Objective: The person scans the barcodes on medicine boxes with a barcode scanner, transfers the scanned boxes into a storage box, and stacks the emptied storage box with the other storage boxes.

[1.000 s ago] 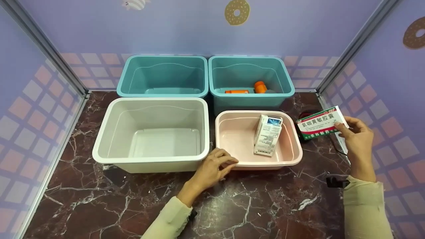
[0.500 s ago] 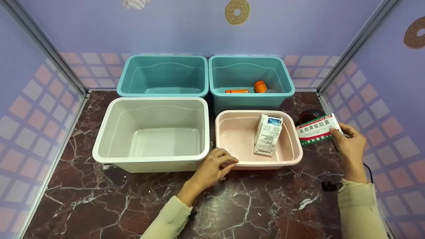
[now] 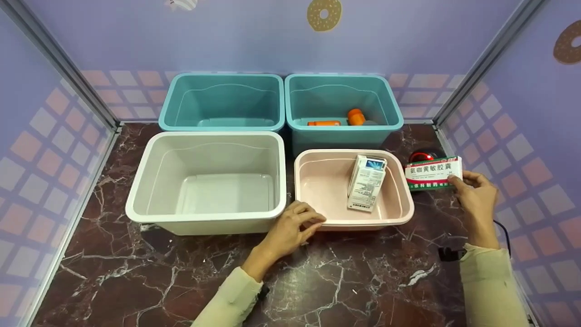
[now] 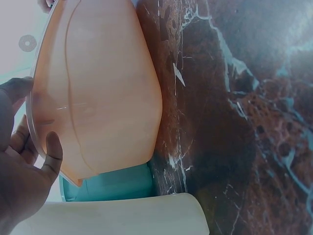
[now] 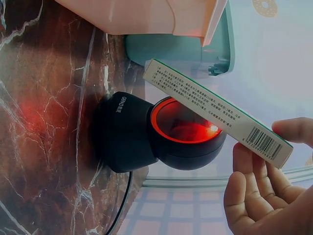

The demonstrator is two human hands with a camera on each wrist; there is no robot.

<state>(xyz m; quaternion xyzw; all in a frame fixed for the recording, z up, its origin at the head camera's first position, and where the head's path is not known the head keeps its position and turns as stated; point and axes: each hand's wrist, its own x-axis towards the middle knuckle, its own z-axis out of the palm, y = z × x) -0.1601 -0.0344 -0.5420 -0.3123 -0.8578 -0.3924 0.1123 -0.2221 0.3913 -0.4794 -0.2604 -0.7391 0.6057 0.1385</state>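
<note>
My right hand (image 3: pixel 476 195) pinches one end of a flat medicine box (image 3: pixel 429 175), white with green and red bands. In the right wrist view, the box's narrow printed side with a barcode (image 5: pixel 264 142) shows, held close to the red-glowing window of a black barcode scanner (image 5: pixel 127 132). Much of the scanner (image 3: pixel 424 154) is hidden behind the box in the head view. At the front left corner of the pink bin (image 3: pixel 317 190), my left hand (image 3: pixel 290 229) holds the rim, thumb outside the wall. Inside that bin lean white medicine boxes (image 3: pixel 366 186).
To the left stands a large off-white bin (image 3: pixel 206 218). Two teal bins are behind: the left one (image 3: pixel 222 102) and the right one (image 3: pixel 342 131), which contains orange bottles (image 3: pixel 356 117). A cable (image 5: pixel 122 203) runs from the scanner. Patterned walls enclose the marble-look table (image 3: pixel 317 281).
My right hand has moved the medicine box left and slightly down, then levelled it in front of the scanner. The scanner's red light now shows. My left hand has stayed put.
</note>
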